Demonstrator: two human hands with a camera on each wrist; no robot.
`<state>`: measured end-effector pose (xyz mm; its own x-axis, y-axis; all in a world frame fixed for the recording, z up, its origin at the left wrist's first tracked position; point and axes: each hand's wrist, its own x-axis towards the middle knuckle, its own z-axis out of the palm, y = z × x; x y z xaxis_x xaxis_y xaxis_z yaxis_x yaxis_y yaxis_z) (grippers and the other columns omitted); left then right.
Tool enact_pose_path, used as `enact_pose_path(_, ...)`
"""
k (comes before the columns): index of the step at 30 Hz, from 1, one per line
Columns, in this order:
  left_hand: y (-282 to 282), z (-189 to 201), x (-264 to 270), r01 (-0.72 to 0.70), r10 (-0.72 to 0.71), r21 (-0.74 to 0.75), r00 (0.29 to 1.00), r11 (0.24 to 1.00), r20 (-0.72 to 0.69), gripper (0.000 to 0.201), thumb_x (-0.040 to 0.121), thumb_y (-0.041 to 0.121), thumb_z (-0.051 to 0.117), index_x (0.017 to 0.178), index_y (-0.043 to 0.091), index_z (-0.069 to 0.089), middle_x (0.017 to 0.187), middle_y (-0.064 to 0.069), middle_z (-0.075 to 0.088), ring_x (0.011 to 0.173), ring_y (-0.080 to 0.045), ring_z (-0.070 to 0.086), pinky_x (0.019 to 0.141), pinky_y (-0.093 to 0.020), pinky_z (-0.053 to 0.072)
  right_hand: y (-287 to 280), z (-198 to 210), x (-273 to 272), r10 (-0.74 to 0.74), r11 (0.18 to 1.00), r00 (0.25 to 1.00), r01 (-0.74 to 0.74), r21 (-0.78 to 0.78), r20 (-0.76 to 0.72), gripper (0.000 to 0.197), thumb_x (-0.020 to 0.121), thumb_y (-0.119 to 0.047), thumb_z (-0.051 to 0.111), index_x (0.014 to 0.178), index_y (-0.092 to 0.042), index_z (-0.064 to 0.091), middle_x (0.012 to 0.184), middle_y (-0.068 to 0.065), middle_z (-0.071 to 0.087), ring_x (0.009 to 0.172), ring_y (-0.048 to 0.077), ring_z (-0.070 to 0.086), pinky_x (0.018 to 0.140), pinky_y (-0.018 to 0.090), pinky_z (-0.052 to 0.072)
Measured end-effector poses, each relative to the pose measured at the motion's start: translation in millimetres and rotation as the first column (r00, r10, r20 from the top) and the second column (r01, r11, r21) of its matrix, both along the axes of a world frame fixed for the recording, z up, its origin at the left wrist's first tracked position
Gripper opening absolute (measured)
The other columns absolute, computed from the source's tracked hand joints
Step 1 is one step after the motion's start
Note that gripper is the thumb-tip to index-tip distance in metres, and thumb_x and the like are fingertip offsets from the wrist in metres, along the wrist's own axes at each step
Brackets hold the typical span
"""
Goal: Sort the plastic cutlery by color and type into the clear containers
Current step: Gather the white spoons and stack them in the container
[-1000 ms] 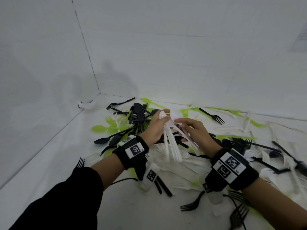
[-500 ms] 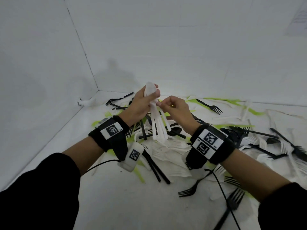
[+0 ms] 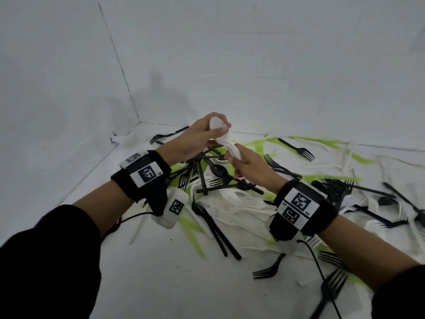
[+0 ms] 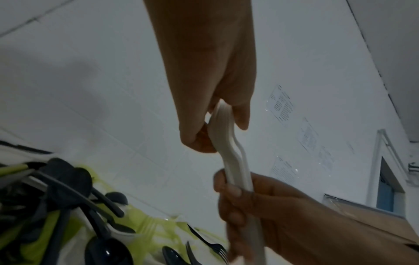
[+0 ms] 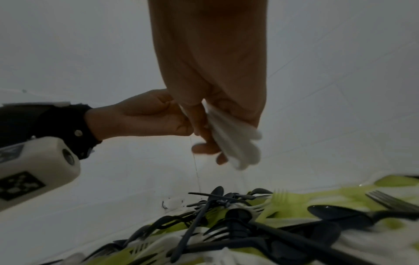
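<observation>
Both my forearms reach forward over the scattered cutlery pile (image 3: 230,199), raised above it. My left hand (image 3: 197,137) curls round the bowl ends of a stack of white spoons (image 3: 226,143); my right hand (image 3: 250,163) grips their handles, lower down.

The stacked white plastic spoons (image 3: 226,143) look smooth and faintly translucent, with a dull sheen. The black plastic spoons (image 5: 340,214) in the heap are glossy and catch small highlights. The lime-green plastic forks (image 5: 278,200) look matt. The black wrist bands (image 3: 149,180) seem soft cloth, carrying smooth white plastic housings (image 5: 34,168). The white surface (image 3: 149,272) beneath is matt.
</observation>
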<state>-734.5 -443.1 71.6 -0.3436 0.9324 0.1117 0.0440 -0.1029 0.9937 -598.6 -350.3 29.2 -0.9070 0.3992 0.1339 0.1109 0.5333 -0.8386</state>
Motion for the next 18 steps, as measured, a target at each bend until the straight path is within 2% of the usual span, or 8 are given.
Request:
enact_pose_path(2,-3,1,-10,0.027,-0.028,-0.028,0.999,0.999,-0.029,0.018,0.092,-0.003,0.047,0.092,0.015,0.049,0.099,-0.002,0.056,0.083,-0.009,0.055,0.069,-0.018,0.05,3,1,0,0.021,0.997,1.0,-0.021,0.068,0.006,0.007,0.097,-0.022,0.046,0.091,-0.025,0.047,0.066,-0.01,0.047,0.052,0.007,0.048,0.057,0.021,0.04)
enact_pose_path(4,-6,1,-12,0.048,-0.049,-0.035,0.998,0.998,-0.033,0.02,0.091,-0.007,0.048,0.092,0.013,0.05,0.101,-0.003,0.06,0.085,-0.01,0.059,0.072,-0.019,0.052,4,3,1,0.054,0.996,0.999,-0.053,0.07,-0.006,0.007,0.097,-0.029,0.047,0.094,-0.023,0.049,0.066,-0.012,0.047,0.053,0.001,0.044,0.055,0.017,0.037)
enact_pose_path(7,-9,-2,-14,0.081,-0.081,-0.015,0.997,0.997,-0.003,0.024,0.089,-0.01,0.049,0.093,0.013,0.051,0.104,-0.004,0.063,0.089,-0.011,0.063,0.076,-0.022,0.053,4,1,-3,0.068,0.997,0.997,-0.067,0.024,-0.045,0.012,0.096,-0.036,0.043,0.095,-0.026,0.05,0.062,-0.014,0.047,0.055,0.001,0.042,0.054,0.014,0.033)
enact_pose_path(9,-12,-5,-17,0.092,-0.092,-0.008,0.996,0.996,-0.009,0.026,0.089,-0.01,0.049,0.097,0.014,0.052,0.107,-0.004,0.064,0.091,-0.009,0.064,0.076,-0.022,0.053,3,-3,-5,0.081,0.994,0.992,-0.088,-0.069,-0.101,0.02,0.097,-0.035,0.039,0.095,-0.019,0.052,0.054,-0.017,0.044,0.051,0.001,0.039,0.051,0.011,0.031)
enact_pose_path(11,-16,-7,-22,0.097,-0.097,-0.008,0.995,0.995,-0.023,0.025,0.089,-0.008,0.049,0.101,0.014,0.053,0.109,-0.003,0.064,0.094,-0.008,0.064,0.076,-0.021,0.052,2,-7,-9,0.073,0.993,0.989,-0.084,-0.082,-0.127,0.024,0.099,-0.03,0.037,0.096,-0.013,0.053,0.053,-0.017,0.043,0.051,0.001,0.038,0.051,0.013,0.03)
enact_pose_path(14,-20,-6,-31,0.116,-0.119,-0.038,0.991,0.992,-0.061,0.018,0.092,0.003,0.05,0.105,0.014,0.057,0.115,-0.004,0.063,0.101,-0.013,0.062,0.08,-0.023,0.053,1,-5,-13,0.051,0.998,0.991,-0.055,-0.032,-0.126,0.016,0.098,-0.026,0.042,0.095,-0.022,0.057,0.063,-0.011,0.049,0.053,0.001,0.041,0.053,0.013,0.034)
enact_pose_path(18,-27,-7,-44,0.052,-0.056,-0.034,0.993,0.998,-0.108,0.017,0.089,0.003,0.056,0.104,0.011,0.059,0.116,-0.009,0.064,0.098,-0.014,0.062,0.074,-0.021,0.053,-2,2,-20,-0.029,1.0,0.987,0.03,0.003,-0.157,0.012,0.095,-0.021,0.05,0.1,-0.023,0.061,0.073,-0.004,0.057,0.053,0.001,0.047,0.051,0.01,0.038)
